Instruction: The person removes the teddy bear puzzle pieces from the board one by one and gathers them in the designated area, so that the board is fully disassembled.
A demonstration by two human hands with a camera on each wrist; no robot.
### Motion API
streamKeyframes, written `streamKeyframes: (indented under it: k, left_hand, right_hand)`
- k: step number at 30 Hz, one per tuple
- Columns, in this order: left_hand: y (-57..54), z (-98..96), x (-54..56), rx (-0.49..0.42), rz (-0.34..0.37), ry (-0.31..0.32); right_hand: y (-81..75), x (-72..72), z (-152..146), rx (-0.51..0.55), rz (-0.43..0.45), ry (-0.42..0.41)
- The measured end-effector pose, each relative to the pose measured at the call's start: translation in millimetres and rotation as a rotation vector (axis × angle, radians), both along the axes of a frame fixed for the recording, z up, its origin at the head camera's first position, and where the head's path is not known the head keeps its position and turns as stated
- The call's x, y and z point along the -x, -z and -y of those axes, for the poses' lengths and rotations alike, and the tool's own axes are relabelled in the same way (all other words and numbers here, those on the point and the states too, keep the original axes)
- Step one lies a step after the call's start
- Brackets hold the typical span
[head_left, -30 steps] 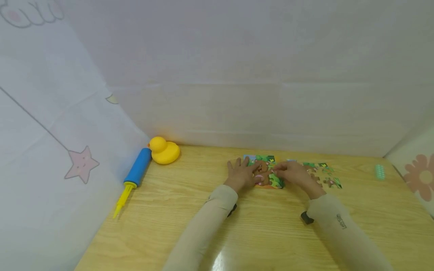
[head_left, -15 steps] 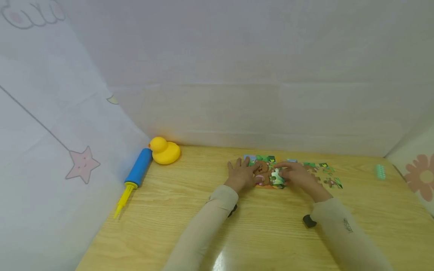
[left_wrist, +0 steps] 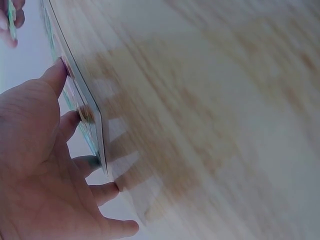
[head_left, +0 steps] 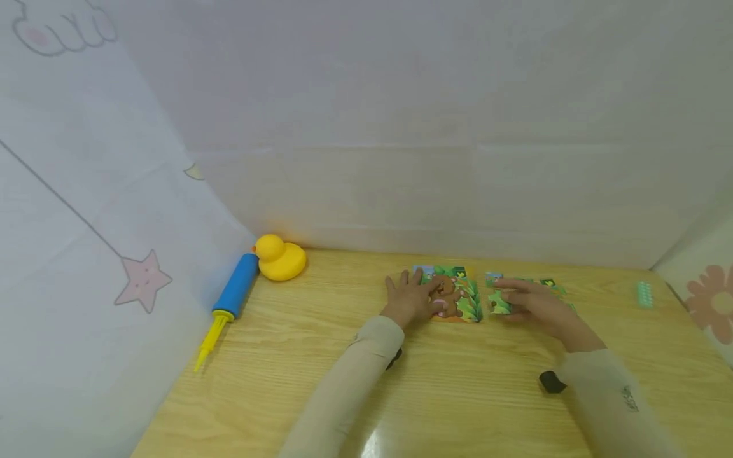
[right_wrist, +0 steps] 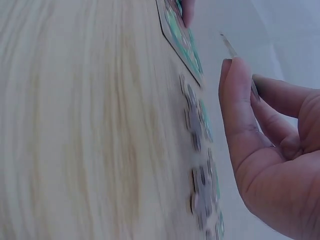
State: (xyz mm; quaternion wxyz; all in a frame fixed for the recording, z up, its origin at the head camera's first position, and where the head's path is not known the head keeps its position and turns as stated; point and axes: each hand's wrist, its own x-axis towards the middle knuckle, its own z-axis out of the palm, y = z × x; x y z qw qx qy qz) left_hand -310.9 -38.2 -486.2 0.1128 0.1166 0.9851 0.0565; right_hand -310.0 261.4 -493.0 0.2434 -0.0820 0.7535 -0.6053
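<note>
A flat puzzle board (head_left: 471, 302) with a bear and green leaves lies toward the back of the table. My left hand (head_left: 409, 300) rests across its left part with fingers spread; in the left wrist view the thumb and fingertips touch the board's edge and face. Just right of the board, my right hand (head_left: 538, 305) pinches a green puzzle piece (head_left: 499, 304) between thumb and fingers. The right wrist view shows this piece thin and edge-on, held above the table. Under and beyond the right hand lie loose puzzle pieces (right_wrist: 202, 197), partly covered by it in the head view.
A yellow rubber duck (head_left: 280, 259) and a blue and yellow hand pump (head_left: 236, 287) lie at the table's left edge. Far right is a small pale green bumpy object (head_left: 644, 294). A hanging cloth (head_left: 366, 191) stands along the back of the table.
My right hand has moved right, off the board, carrying the piece and uncovering the leaves on the board's right side. The left hand has stayed in place.
</note>
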Motion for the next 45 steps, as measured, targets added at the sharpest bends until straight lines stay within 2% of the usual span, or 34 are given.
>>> streamKeyframes:
  k: [3,10,14,22,29,32,35,45]
  left_hand:
    - [-0.7,0.6,0.6,0.004,-0.001,-0.001]
    - [2.9,0.0,0.9,-0.013,0.007,-0.005]
    - [3.1,-1.0,1.2,-0.004,0.000,-0.005]
    - [3.1,-2.2,3.9,-0.007,0.003,-0.010]
    - [1.7,-1.4,4.1,-0.010,0.011,-0.013]
    - [1.8,-0.6,3.6,-0.007,0.017,-0.011]
    - [2.0,0.1,3.4,-0.012,0.020,-0.005]
    - [0.8,-0.5,4.1,0.008,0.014,0.002]
  right_hand:
    - [-1.5,-2.8,-13,0.007,0.014,0.003]
    - [-0.1,-11.7,-46,-0.049,-0.028,-0.001]
    - [2.8,-17.6,-61,-0.026,-0.010,0.019]
    - [5.4,-33.3,-90,0.059,0.048,0.085]
    - [10.5,-44.6,-113,0.166,0.068,0.062]
    - [13.5,-48.3,-120,0.235,0.097,0.065]
    - [16.2,-51.8,-126,0.258,0.126,0.086]
    - [19.2,-63.2,-140,0.196,0.159,0.141]
